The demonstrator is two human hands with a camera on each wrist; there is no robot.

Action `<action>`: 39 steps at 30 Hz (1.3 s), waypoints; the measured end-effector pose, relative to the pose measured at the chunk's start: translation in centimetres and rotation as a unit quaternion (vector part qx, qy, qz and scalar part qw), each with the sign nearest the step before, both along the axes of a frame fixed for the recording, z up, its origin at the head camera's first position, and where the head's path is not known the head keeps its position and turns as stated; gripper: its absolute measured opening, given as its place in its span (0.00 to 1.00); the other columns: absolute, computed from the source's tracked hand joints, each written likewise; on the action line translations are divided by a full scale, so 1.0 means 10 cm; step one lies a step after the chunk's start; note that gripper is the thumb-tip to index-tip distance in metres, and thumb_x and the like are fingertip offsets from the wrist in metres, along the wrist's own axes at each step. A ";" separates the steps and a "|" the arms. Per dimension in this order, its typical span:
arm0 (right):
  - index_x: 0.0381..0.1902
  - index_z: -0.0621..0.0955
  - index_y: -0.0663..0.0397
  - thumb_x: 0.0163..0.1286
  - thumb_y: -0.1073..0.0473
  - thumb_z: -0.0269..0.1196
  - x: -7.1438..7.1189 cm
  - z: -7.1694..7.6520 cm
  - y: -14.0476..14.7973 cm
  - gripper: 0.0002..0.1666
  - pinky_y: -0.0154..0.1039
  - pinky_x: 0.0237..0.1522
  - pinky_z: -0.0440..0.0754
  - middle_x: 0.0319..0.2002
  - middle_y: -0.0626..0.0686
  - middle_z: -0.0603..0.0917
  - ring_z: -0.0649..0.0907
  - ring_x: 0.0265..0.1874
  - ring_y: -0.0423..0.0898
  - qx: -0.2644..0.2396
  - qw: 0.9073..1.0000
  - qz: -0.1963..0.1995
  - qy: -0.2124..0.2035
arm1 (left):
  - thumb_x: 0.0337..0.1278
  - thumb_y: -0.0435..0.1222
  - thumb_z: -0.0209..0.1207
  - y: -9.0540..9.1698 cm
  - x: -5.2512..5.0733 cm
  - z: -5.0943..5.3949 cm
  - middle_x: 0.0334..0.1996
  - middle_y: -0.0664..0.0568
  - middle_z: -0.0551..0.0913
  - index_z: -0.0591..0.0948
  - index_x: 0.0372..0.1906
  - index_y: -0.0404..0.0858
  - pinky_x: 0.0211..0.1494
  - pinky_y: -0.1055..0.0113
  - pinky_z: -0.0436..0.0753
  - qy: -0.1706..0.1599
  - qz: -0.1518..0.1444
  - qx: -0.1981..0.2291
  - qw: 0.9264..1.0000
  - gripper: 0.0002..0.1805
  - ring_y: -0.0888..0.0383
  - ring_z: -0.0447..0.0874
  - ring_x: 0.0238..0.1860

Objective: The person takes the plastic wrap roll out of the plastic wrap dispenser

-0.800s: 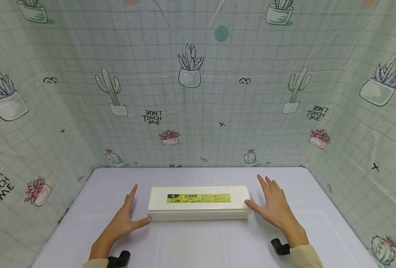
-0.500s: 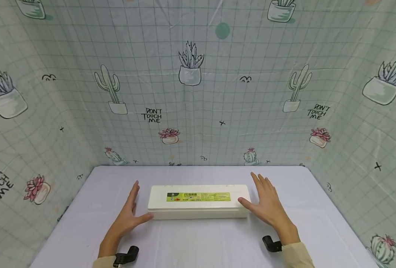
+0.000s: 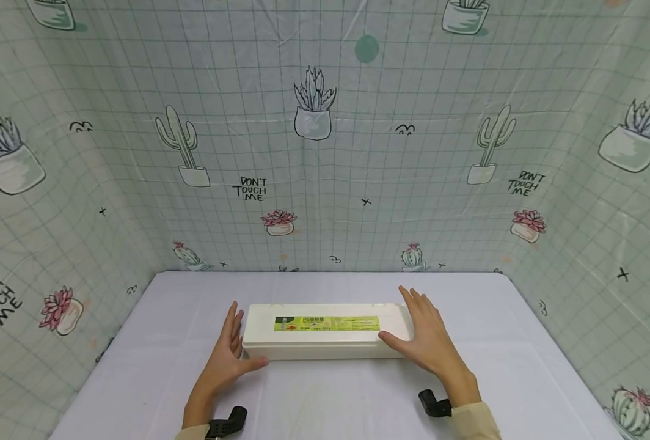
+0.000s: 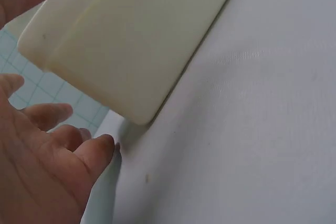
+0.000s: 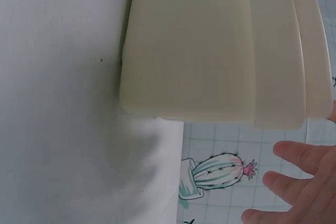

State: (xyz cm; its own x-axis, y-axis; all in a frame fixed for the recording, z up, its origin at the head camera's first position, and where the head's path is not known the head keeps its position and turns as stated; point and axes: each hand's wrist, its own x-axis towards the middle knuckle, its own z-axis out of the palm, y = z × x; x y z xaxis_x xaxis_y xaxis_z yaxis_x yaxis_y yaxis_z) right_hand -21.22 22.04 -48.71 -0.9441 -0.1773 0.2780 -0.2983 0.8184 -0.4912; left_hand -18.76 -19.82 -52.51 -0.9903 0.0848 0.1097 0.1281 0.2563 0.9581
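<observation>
A long white lidded box (image 3: pixel 314 351), apparently for cling film, lies across the table with a yellow-green label (image 3: pixel 327 323) on its lid. My left hand (image 3: pixel 222 362) is at the box's left end, fingers fairly straight along the short side and thumb by the front corner. In the left wrist view a gap shows between the lower fingers (image 4: pixel 97 156) and the box end. Around the right end spreads my right hand (image 3: pixel 434 343), its thumb over the lid in the head view. The right wrist view shows these fingers (image 5: pixel 299 156) straight and apart from the box.
The box stands on a white-covered table (image 3: pixel 325 403). A grid-patterned curtain (image 3: pixel 325 165) with printed cacti encloses the back and both sides. Black wrist cameras sit at the left wrist (image 3: pixel 227 421) and at the right wrist (image 3: pixel 434 404).
Both hands have moved inward, the left one rightwards to the box's left end, the right one leftwards over its right end. The box has stayed in place; the view has shifted slightly.
</observation>
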 end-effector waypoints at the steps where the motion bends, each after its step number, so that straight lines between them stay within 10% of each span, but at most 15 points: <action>1: 0.83 0.57 0.45 0.60 0.28 0.69 0.00 -0.01 -0.01 0.62 0.74 0.72 0.53 0.79 0.64 0.61 0.57 0.78 0.69 0.001 1.000 0.001 0.001 | 0.41 0.31 0.80 0.01 0.00 -0.01 0.82 0.29 0.40 0.34 0.84 0.43 0.77 0.42 0.55 0.001 -0.001 0.004 1.000 0.76 0.29 0.41 0.81; 7: 0.82 0.58 0.44 0.59 0.28 0.70 0.00 -0.02 -0.04 0.61 0.74 0.73 0.54 0.79 0.64 0.62 0.58 0.78 0.69 0.005 1.000 0.008 0.004 | 0.43 0.30 0.79 0.06 0.00 -0.06 0.82 0.31 0.42 0.34 0.84 0.45 0.76 0.44 0.58 -0.003 -0.003 0.022 1.000 0.75 0.32 0.49 0.80; 14: 0.82 0.60 0.44 0.60 0.33 0.71 -0.01 0.00 -0.05 0.59 0.72 0.70 0.62 0.78 0.64 0.63 0.62 0.76 0.69 0.002 1.000 0.010 0.011 | 0.43 0.26 0.78 0.12 -0.04 -0.09 0.83 0.35 0.46 0.33 0.84 0.41 0.66 0.82 0.66 0.011 -0.027 0.061 0.998 0.75 0.39 0.55 0.80; 21: 0.80 0.64 0.48 0.57 0.33 0.73 -0.03 0.00 -0.10 0.59 0.72 0.69 0.64 0.76 0.65 0.66 0.65 0.74 0.70 0.010 0.999 0.015 0.027 | 0.43 0.28 0.79 0.15 -0.05 -0.10 0.80 0.37 0.56 0.36 0.85 0.42 0.64 0.85 0.66 0.000 -0.009 0.048 0.999 0.74 0.76 0.65 0.68; 29: 0.80 0.63 0.47 0.55 0.34 0.74 -0.03 -0.03 -0.15 0.60 0.74 0.70 0.58 0.76 0.64 0.67 0.65 0.74 0.69 0.010 1.000 0.016 0.025 | 0.44 0.29 0.79 0.13 -0.05 -0.10 0.82 0.37 0.52 0.36 0.85 0.42 0.63 0.89 0.61 -0.018 0.000 0.046 0.999 0.73 0.43 0.54 0.80; 39: 0.80 0.63 0.46 0.53 0.34 0.75 0.02 -0.04 -0.17 0.61 0.70 0.72 0.59 0.75 0.64 0.68 0.65 0.74 0.68 0.016 0.999 0.024 0.032 | 0.46 0.31 0.79 0.15 -0.03 -0.13 0.82 0.35 0.50 0.41 0.83 0.32 0.65 0.87 0.57 -0.007 0.006 0.021 1.000 0.68 0.37 0.48 0.81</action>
State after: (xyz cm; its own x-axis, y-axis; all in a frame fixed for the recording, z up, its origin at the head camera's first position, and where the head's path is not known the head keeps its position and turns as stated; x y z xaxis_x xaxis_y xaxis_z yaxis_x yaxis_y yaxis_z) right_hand -21.03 20.32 -49.15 -0.9148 -0.2315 0.3310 -0.3675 0.8170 -0.4443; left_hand -19.09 -18.36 -53.79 -0.9928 0.0683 0.0988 0.1114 0.2174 0.9697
